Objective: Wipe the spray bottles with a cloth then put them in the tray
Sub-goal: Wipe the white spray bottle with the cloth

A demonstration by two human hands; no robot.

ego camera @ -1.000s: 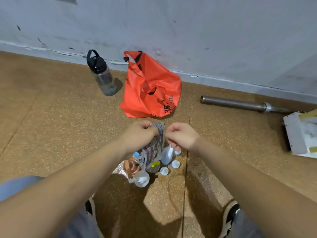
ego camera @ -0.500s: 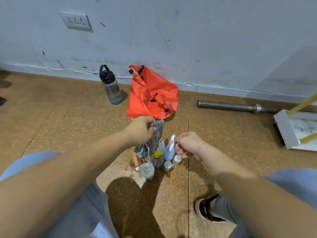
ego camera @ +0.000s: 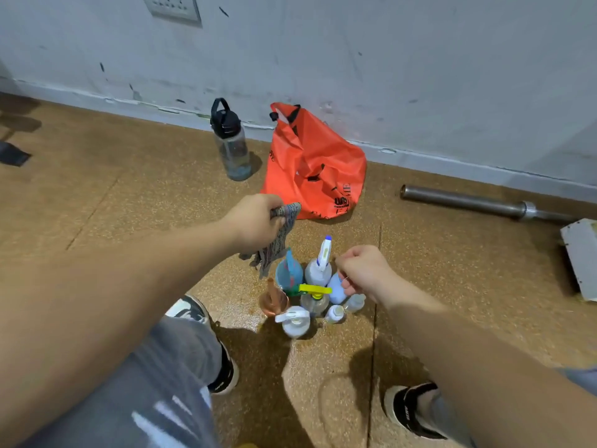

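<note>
The floor (ego camera: pixel 129 195) is brown and speckled, like cork, and it meets a grey wall (ego camera: pixel 387 59) with scuff marks and one socket plate (ego camera: pixel 172 6). Along the wall edge of the floor there are one water bottle (ego camera: pixel 233 147), one orange bag (ego camera: pixel 315 163) and one metal bar (ego camera: pixel 478 203).

The spray bottles (ego camera: pixel 318 273) stand in a tight group on the middle of the floor. I count eight, though they overlap. All are upright, with the long axis vertical. The yellow trigger (ego camera: pixel 315 289) points right, and the white trigger (ego camera: pixel 292 316) in front points left.

The left hand (ego camera: pixel 255 221) grips one cloth (ego camera: pixel 281 234), which hangs just above the group. The right hand (ego camera: pixel 361 273) is curled just beside the light-blue bottle (ego camera: pixel 336 291); whether it holds something I cannot tell.
</note>
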